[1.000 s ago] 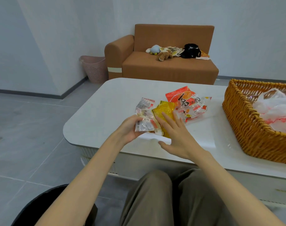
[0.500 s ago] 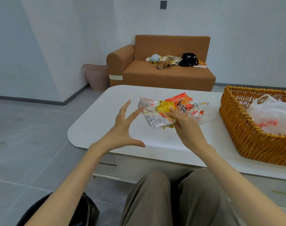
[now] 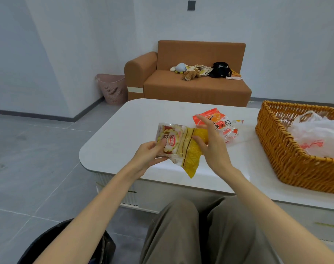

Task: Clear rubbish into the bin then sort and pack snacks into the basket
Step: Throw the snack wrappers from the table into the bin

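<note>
At the centre of the frame the left hand [image 3: 150,156] is clamped on the left end of a clear snack packet [image 3: 171,141], thumb on top over its red-and-yellow label. The right hand [image 3: 211,147] pinches the right part of a yellow packet [image 3: 192,155] that overlaps the clear one, its fingers partly spread. Together the two packets are held above the near edge of the white table [image 3: 135,122]; their long axis runs roughly left to right across the frame, and the yellow packet's lower corner points down toward the bottom of the frame. Just behind the right hand, an orange packet [image 3: 210,116] and a clear red-printed packet [image 3: 231,131] lie on the table. At the right edge of the frame stands a wicker basket [image 3: 288,161] holding a white plastic bag [image 3: 318,134]. A black bin [image 3: 105,246] sits at lower left.
</note>
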Motion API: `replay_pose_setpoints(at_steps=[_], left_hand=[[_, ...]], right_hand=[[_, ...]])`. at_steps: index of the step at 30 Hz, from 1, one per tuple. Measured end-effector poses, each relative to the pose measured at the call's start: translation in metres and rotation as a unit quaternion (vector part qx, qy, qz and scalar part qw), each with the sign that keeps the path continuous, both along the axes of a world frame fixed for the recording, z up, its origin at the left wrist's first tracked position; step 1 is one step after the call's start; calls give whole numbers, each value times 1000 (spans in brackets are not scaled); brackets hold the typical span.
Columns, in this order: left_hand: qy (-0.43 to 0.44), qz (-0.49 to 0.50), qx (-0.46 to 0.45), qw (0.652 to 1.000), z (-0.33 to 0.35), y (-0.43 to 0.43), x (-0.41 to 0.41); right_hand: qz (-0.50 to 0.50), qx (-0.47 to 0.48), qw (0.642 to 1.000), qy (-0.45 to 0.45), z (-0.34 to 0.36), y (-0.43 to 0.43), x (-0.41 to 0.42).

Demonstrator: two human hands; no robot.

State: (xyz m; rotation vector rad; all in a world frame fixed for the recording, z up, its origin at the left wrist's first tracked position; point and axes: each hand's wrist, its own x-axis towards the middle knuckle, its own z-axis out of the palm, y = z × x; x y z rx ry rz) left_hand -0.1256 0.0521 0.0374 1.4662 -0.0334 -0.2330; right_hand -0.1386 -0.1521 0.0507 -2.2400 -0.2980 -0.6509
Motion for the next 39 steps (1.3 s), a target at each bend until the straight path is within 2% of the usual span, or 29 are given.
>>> replay_pose_setpoints(at_steps=[2,3,4,6,8,10,14,16,17,18,19,21,22,23,25,30,33,35,37,39], left_hand=[[32,24,-23,999,3,2,2],[39,37,-25,998,6,5,2],[44,50,-29,997,7,7,2],[43,68,-35,996,10,11,3],[29,73,-24,997,13,12,1],[16,68,-15,997,16,12,-1],[17,59,-18,998,21,19,-1],[-29,57,35,997,19,25,-2],[-81,48,99,991,17,28,-4],[-150,33,186,971,15,33,-5],[-227,17,284,931,12,39,-7],[-382,2,455,804,6,50,-8],[-439,0,501,746,4,55,-9],[-477,0,526,705,2,59,-10],[-508,12,540,670,-2,65,-14],[-532,89,534,651,-21,86,-31],[-503,120,561,646,-35,110,-52],[-443,158,563,679,-50,134,-69],[-351,202,538,739,-71,163,-87],[-272,230,544,759,-94,191,-107]], right_hand=[[-32,-158,984,-77,-2,6,0],[-13,-215,971,-104,-3,7,0],[14,-252,962,-103,-4,8,0],[46,-322,945,-43,-9,11,-1],[41,-373,926,-34,-16,14,0],[37,-383,923,-33,-17,15,0],[81,-315,946,1,-15,15,-2],[80,-314,946,-8,-15,14,-3],[73,-315,946,-6,-14,14,-3],[69,-313,947,0,-13,15,-3],[70,-312,947,10,-11,16,-4],[91,-308,947,24,-8,20,-6],[107,-300,948,30,-7,23,-8],[123,-290,949,32,-7,26,-10],[151,-276,949,24,-8,33,-14],[189,-242,952,16,-26,57,-17],[192,-234,953,-10,-44,78,-17],[179,-246,952,-26,-56,94,-19],[190,-279,940,-44,-72,110,-25],[212,-318,923,-51,-90,128,-33]])
